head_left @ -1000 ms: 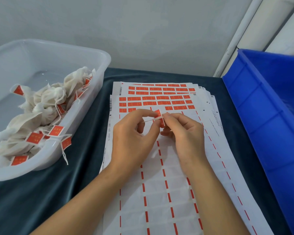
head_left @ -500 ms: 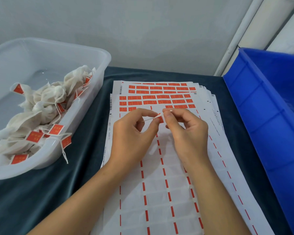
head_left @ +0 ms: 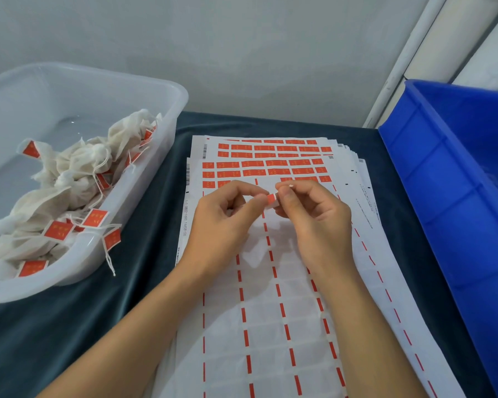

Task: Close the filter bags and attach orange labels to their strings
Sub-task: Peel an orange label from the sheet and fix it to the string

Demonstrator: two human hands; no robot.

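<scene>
Fingers of left hand and right hand together pinch one orange label.

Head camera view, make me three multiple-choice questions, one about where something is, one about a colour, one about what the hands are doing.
1. Where are the tied white filter bags with orange tags?
A. in the clear plastic tub on the left
B. in the blue plastic crate
C. on the label sheets

2. What colour is the cloth covering the table?
A. white
B. dark teal
C. yellow

3. What is happening to the small orange label?
A. it lies flat on the white label sheet stack
B. it is stuck to the crate
C. it is pinched between the left hand and right hand

Answers:
1 A, the bags are piled inside the clear tub.
2 B, dark teal fabric shows around the sheets.
3 C, fingertips of both hands meet on the label above the sheets.
</scene>
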